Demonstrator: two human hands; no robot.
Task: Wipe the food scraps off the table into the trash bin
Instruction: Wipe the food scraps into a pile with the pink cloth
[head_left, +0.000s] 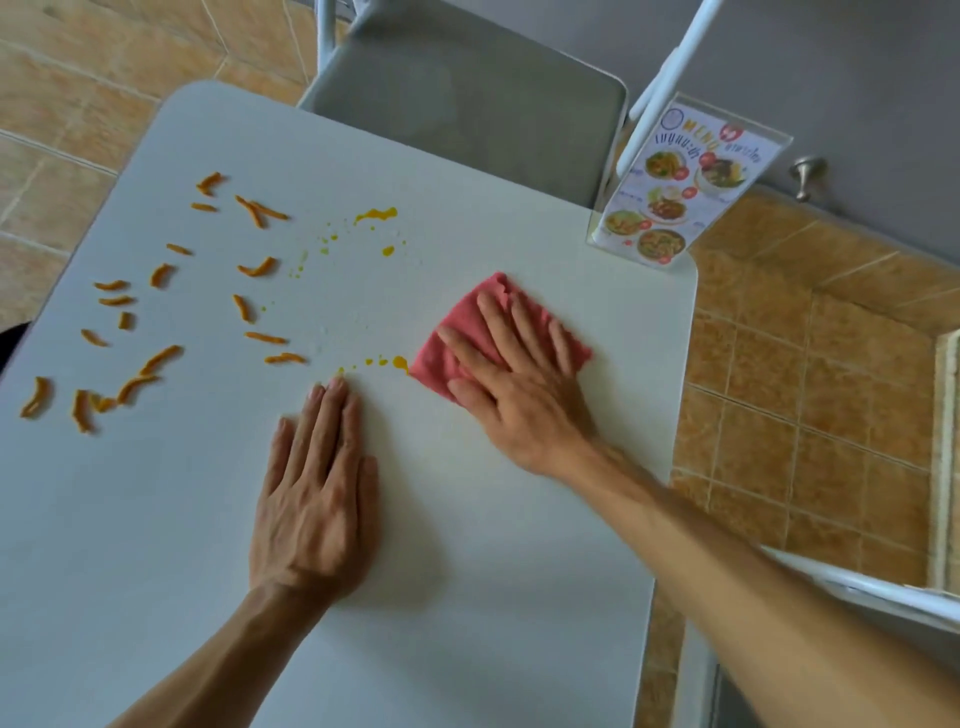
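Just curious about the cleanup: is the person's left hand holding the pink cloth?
No. The left hand lies flat on the bare table; the right hand presses the pink cloth.

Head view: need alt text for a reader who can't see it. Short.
A person's right hand presses a pink cloth flat on a white table, at the edge of a trail of orange sauce drops. The left hand rests palm-down beside it. Orange food scraps lie scattered across the table's left side; a menu stand sits at the far right corner.

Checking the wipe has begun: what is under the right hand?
The right hand lies flat on a pink cloth spread on the white table. Whatever lies beneath the cloth is covered.
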